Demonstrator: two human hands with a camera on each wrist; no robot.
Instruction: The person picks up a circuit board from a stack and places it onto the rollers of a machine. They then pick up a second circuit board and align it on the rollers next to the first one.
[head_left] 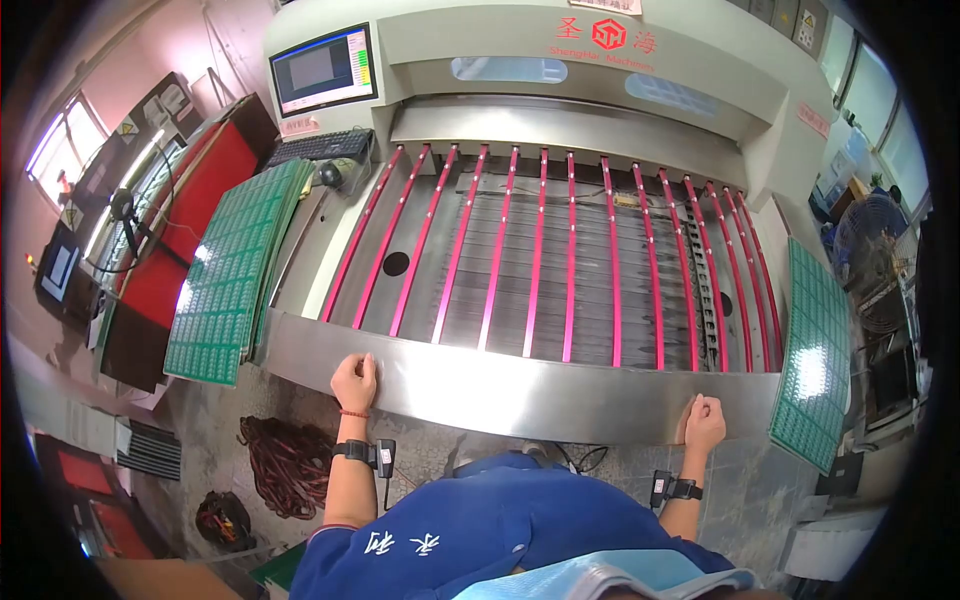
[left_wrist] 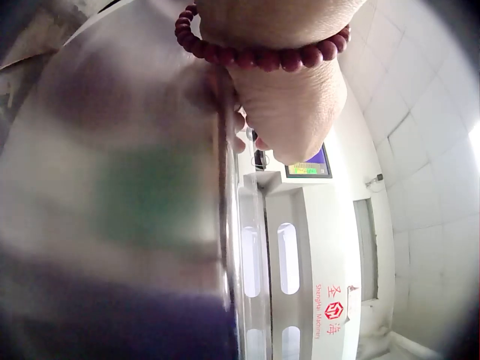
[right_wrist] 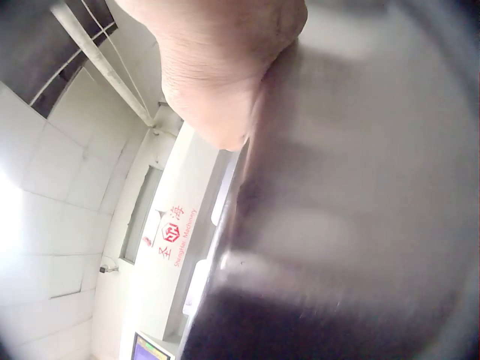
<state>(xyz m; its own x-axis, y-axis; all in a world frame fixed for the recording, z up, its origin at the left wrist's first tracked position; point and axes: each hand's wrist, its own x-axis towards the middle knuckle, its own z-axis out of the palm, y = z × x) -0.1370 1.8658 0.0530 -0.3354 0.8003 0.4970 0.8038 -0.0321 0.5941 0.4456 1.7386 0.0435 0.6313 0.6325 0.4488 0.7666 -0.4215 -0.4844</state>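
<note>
**Left hand at a metal panel's edge**

The left hand point(left_wrist: 289, 109), a bracelet point(left_wrist: 262, 60) of dark red beads round its wrist, has its fingertips at the edge of a shiny panel point(left_wrist: 67, 195). Blurred green and dark patches show on the panel. Beyond stand a lit screen point(left_wrist: 311, 163) and a pale machine point(left_wrist: 322, 240) with rounded slots and a red logo point(left_wrist: 334, 310), lettering sideways.

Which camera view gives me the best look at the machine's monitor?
The head view: it shows the whole monitor, unblocked, above the keyboard, though its text is too small to read. The left wrist view shows only part, turned sideways and partly behind the left hand. The right wrist view catches just a corner at the bottom edge.
</note>
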